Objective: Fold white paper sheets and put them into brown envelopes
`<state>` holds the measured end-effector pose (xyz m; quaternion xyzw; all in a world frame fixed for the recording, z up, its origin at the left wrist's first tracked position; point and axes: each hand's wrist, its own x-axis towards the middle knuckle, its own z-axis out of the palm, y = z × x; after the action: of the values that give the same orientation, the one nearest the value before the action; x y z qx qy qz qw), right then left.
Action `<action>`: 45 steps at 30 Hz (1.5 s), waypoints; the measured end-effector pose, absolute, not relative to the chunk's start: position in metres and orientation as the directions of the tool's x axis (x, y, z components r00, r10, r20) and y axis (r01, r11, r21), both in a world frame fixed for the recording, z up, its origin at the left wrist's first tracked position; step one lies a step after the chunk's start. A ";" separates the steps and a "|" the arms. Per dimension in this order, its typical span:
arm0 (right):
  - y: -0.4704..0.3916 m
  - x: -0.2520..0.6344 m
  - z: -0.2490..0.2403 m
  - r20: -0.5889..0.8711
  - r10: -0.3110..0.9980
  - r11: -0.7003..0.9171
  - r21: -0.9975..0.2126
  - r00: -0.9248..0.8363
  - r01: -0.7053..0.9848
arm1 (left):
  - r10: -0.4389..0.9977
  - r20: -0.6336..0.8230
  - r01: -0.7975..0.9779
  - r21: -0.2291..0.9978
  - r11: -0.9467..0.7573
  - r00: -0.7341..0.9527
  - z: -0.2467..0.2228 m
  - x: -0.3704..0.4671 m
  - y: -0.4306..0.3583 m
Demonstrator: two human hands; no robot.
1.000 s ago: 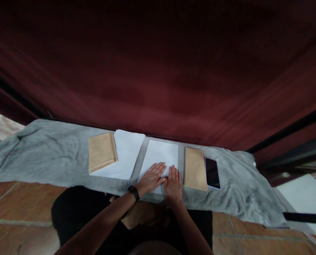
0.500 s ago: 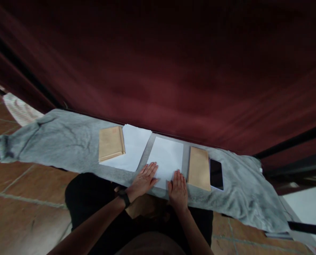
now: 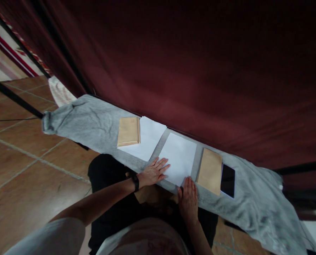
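nearer than the white sheet (image 3: pixel 179 156), dark-clad legs (image 3: pixel 101 173) are seen, and well to its left a tiled floor (image 3: pixel 25 170) is shown. the sheet is laid flat on a narrow worktop (image 3: pixel 94 122) draped in grey cloth. to its left, brown envelopes (image 3: pixel 128 130) are stacked partly over other white papers (image 3: pixel 153 138); to its right, a brown envelope (image 3: pixel 210 170) is placed, with a phone (image 3: pixel 228 180) just past it. beyond the sheet, dark red cloth (image 3: pixel 187 88) is hung.

the right hand (image 3: pixel 189 196) is held flat, palm down, fingers straight and close together, its fingertips set at the sheet's near right corner. the left hand (image 3: pixel 153 173) is opened flat, fingers slightly spread, over the sheet's near left edge.

a second ago both hands were laid close together on the near part of the sheet; now they are parted towards its two sides, and more of its face is uncovered. the view has been turned, with more floor shown to the sheet's left.
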<state>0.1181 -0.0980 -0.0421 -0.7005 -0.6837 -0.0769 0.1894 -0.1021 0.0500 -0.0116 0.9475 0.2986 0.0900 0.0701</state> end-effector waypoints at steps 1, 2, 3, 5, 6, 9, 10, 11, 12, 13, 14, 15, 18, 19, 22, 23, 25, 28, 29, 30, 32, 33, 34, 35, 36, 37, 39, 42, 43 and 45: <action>-0.097 0.117 -0.040 0.363 0.931 0.016 -0.160 0.044 0.987 | 0.573 0.127 0.547 0.191 -0.815 0.810 -0.011 -0.102 0.050; -0.095 0.114 -0.039 0.356 0.934 0.032 -0.159 0.027 0.987 | 0.568 0.125 0.541 0.195 -0.818 0.814 -0.011 -0.102 0.050; -0.092 0.111 -0.037 0.347 0.938 0.053 -0.158 0.005 0.986 | 0.565 0.125 0.537 0.200 -0.820 0.816 -0.010 -0.101 0.050; -0.084 0.103 -0.034 0.333 0.942 0.094 -0.158 -0.036 0.983 | 0.561 0.124 0.530 0.211 -0.821 0.819 -0.009 -0.102 0.050; -0.080 0.099 -0.034 0.332 0.942 0.109 -0.160 -0.050 0.981 | 0.558 0.122 0.527 0.214 -0.822 0.821 -0.009 -0.102 0.050; -0.072 0.091 -0.035 0.350 0.935 0.120 -0.165 -0.055 0.979 | 0.554 0.119 0.523 0.217 -0.824 0.824 -0.009 -0.102 0.050; -0.072 0.090 -0.037 0.355 0.934 0.115 -0.164 -0.050 0.980 | 0.555 0.121 0.524 0.217 -0.824 0.823 -0.010 -0.102 0.050; -0.072 0.090 -0.038 0.357 0.933 0.109 -0.160 -0.045 0.981 | 0.556 0.122 0.525 0.215 -0.823 0.822 -0.010 -0.103 0.050; -0.074 0.091 -0.040 0.358 0.933 0.099 -0.155 -0.038 0.983 | 0.556 0.124 0.526 0.212 -0.824 0.822 -0.011 -0.103 0.050; -0.076 0.093 -0.042 0.358 0.933 0.088 -0.148 -0.030 0.985 | 0.556 0.126 0.527 0.207 -0.824 0.821 -0.011 -0.103 0.050; -0.079 0.095 -0.043 0.358 0.933 0.078 -0.141 -0.022 0.987 | 0.556 0.131 0.527 0.202 -0.825 0.821 -0.012 -0.103 0.050; -0.082 0.098 -0.044 0.360 0.933 0.068 -0.134 -0.016 0.989 | 0.556 0.138 0.527 0.198 -0.826 0.820 -0.012 -0.103 0.049; -0.090 0.107 -0.047 0.371 0.929 0.045 -0.121 0.003 0.992 | 0.557 0.169 0.528 0.189 -0.828 0.813 -0.014 -0.104 0.048; -0.093 0.110 -0.047 0.374 0.927 0.038 -0.117 0.009 0.992 | 0.556 0.175 0.528 0.183 -0.829 0.812 -0.015 -0.104 0.048; -0.099 0.116 -0.048 0.383 0.924 0.021 -0.095 0.017 0.995 | 0.551 0.184 0.529 0.157 -0.834 0.814 -0.016 -0.104 0.049; -0.100 0.118 -0.048 0.386 0.923 0.018 -0.087 0.017 0.996 | 0.547 0.187 0.528 0.147 -0.837 0.816 -0.016 -0.105 0.049; -0.104 0.121 -0.049 0.392 0.920 0.016 -0.074 0.015 0.997 | 0.539 0.197 0.523 0.132 -0.842 0.819 -0.016 -0.106 0.049; -0.109 0.126 -0.049 0.394 0.919 0.021 -0.068 0.008 0.997 | 0.534 0.204 0.522 0.115 -0.846 0.821 -0.017 -0.112 0.048; -0.111 0.127 -0.049 0.392 0.920 0.023 -0.071 0.006 0.997 | 0.534 0.205 0.522 0.112 -0.845 0.820 -0.018 -0.115 0.048; -0.111 0.128 -0.048 0.390 0.921 0.025 -0.078 0.007 0.997 | 0.535 0.206 0.524 0.112 -0.844 0.819 -0.018 -0.117 0.047; -0.108 0.128 -0.045 0.385 0.923 0.021 -0.103 0.021 0.994 | 0.543 0.211 0.530 0.118 -0.839 0.813 -0.019 -0.119 0.045; -0.105 0.127 -0.043 0.383 0.923 0.016 -0.121 0.031 0.993 | 0.552 0.216 0.539 0.122 -0.833 0.805 -0.019 -0.117 0.044; -0.099 0.124 -0.041 0.381 0.924 0.014 -0.139 0.041 0.990 | 0.564 0.222 0.549 0.127 -0.826 0.796 -0.018 -0.113 0.042; -0.092 0.120 -0.038 0.378 0.924 0.014 -0.156 0.046 0.988 | 0.573 0.226 0.559 0.131 -0.819 0.787 -0.018 -0.107 0.041; -0.084 0.116 -0.035 0.376 0.926 0.022 -0.170 0.044 0.985 | 0.581 0.230 0.566 0.136 -0.813 0.781 -0.018 -0.099 0.039; -0.074 0.111 -0.033 0.374 0.927 0.039 -0.181 0.032 0.983 | 0.585 0.230 0.568 0.141 -0.811 0.778 -0.018 -0.089 0.038; -0.054 0.103 -0.029 0.364 0.931 0.085 -0.191 -0.010 0.978 | 0.579 0.235 0.559 0.152 -0.815 0.780 -0.019 -0.070 0.038; -0.030 0.098 -0.030 0.347 0.938 0.078 -0.198 -0.004 0.977 | 0.600 0.247 0.581 0.153 -0.799 0.760 -0.024 -0.053 0.044; -0.026 0.099 -0.031 0.342 0.940 0.060 -0.197 0.012 0.979 | 0.610 0.251 0.593 0.148 -0.792 0.752 -0.026 -0.052 0.047; -0.022 0.104 -0.036 0.339 0.940 0.018 -0.189 0.048 0.982 | 0.633 0.259 0.624 0.129 -0.771 0.729 -0.030 -0.056 0.053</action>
<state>0.1037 -0.0217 -0.0360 -0.6986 -0.6876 -0.0557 0.1900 -0.0562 0.0526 -0.0296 0.9297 0.3381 0.1454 0.0166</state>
